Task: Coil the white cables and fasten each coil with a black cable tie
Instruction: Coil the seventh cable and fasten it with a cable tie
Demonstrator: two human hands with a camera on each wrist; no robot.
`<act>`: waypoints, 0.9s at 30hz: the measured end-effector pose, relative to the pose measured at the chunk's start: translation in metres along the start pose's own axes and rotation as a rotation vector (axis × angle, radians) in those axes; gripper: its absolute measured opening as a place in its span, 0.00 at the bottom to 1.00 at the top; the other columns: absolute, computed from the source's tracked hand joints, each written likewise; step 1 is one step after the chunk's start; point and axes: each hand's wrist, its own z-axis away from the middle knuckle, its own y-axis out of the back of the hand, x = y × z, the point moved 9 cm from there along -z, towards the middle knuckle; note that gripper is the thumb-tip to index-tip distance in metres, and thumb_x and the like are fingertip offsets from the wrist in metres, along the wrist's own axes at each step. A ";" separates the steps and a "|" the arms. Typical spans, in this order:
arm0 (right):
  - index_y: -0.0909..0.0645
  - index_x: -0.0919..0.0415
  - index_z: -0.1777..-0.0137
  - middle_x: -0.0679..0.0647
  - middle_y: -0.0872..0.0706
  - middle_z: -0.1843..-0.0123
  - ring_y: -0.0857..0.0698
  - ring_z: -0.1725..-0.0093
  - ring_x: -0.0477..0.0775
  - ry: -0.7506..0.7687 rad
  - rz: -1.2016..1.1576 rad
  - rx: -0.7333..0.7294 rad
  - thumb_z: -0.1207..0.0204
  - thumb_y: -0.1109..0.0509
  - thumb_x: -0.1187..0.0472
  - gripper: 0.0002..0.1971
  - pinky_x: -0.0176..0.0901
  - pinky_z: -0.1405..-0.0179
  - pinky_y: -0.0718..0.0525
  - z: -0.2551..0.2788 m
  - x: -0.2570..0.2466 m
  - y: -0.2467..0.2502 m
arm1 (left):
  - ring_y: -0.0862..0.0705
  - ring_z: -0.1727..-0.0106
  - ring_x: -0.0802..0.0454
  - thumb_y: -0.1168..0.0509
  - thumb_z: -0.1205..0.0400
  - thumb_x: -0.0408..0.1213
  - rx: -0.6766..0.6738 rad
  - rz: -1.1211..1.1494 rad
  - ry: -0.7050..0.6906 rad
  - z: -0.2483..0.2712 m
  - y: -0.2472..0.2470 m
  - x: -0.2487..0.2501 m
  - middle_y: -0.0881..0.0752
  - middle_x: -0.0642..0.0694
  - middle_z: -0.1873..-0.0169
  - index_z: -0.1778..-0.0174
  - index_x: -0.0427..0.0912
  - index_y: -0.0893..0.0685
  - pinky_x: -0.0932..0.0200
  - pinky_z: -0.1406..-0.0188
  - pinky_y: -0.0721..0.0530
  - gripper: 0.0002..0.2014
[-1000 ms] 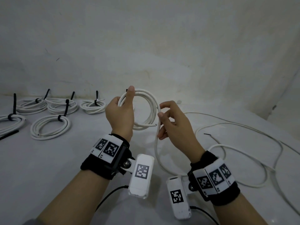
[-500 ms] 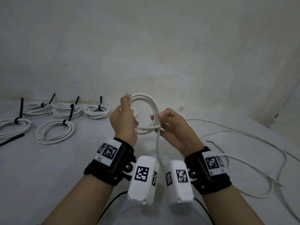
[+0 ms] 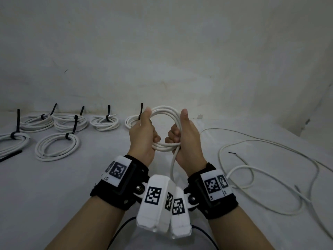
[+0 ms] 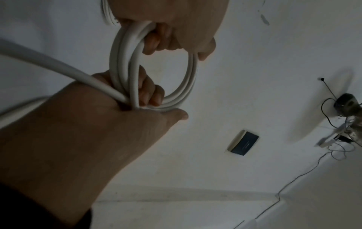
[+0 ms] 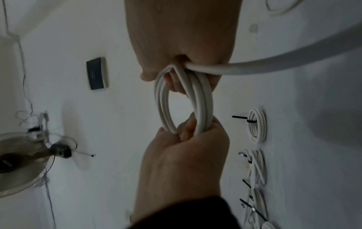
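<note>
A white cable coil [image 3: 165, 110] is held upright above the table between both hands. My left hand [image 3: 142, 134] grips its left side, thumb up along the loops. My right hand [image 3: 187, 134] grips the right side, fingers curled through the ring. The left wrist view shows the left hand [image 4: 149, 99] wrapped round the coil [image 4: 188, 80], with the right hand [image 4: 166, 40] above it. In the right wrist view the right hand [image 5: 186, 131] clasps the coil [image 5: 201, 99] below the left hand [image 5: 176, 80]. The uncoiled tail [image 3: 173, 168] drops between my wrists.
The rest of the loose white cable [image 3: 270, 143] sprawls over the table on the right. Several tied coils [image 3: 57, 147] with black ties lie at the left and back. A loose black cable tie [image 3: 10, 156] lies at the far left edge.
My right hand has stopped pinching the single strand and now grips the coil's right side. Both hands have drawn closer together, and the coil has gained a loop.
</note>
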 end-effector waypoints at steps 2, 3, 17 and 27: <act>0.26 0.62 0.59 0.49 0.33 0.80 0.32 0.81 0.45 -0.077 -0.022 -0.052 0.19 0.41 0.42 0.21 0.36 0.78 0.28 0.001 0.005 0.000 | 0.40 0.85 0.58 0.41 0.15 0.48 -0.055 0.004 0.028 -0.001 -0.004 -0.002 0.39 0.54 0.85 0.70 0.46 0.34 0.66 0.86 0.37 0.19; 0.25 0.62 0.60 0.49 0.33 0.80 0.31 0.81 0.45 -0.113 -0.026 -0.072 0.19 0.42 0.40 0.23 0.36 0.77 0.27 0.002 0.007 0.001 | 0.41 0.85 0.58 0.42 0.15 0.48 -0.089 0.009 0.044 -0.002 -0.007 -0.004 0.40 0.54 0.85 0.71 0.46 0.35 0.66 0.86 0.38 0.20; 0.35 0.57 0.75 0.46 0.42 0.85 0.43 0.88 0.43 -0.068 -0.337 0.130 0.18 0.40 0.44 0.26 0.32 0.86 0.37 0.004 -0.016 0.027 | 0.17 0.65 0.48 0.55 0.25 0.70 -0.486 -0.905 0.298 0.028 0.007 -0.025 0.16 0.39 0.60 0.51 0.40 0.23 0.54 0.62 0.15 0.35; 0.35 0.57 0.75 0.47 0.41 0.85 0.42 0.87 0.44 0.001 -0.417 0.096 0.17 0.41 0.43 0.27 0.33 0.86 0.35 0.019 -0.013 0.008 | 0.10 0.67 0.44 0.33 0.20 0.30 -0.386 -0.412 0.450 0.035 0.019 -0.058 0.13 0.33 0.52 0.47 0.31 0.25 0.58 0.65 0.10 0.10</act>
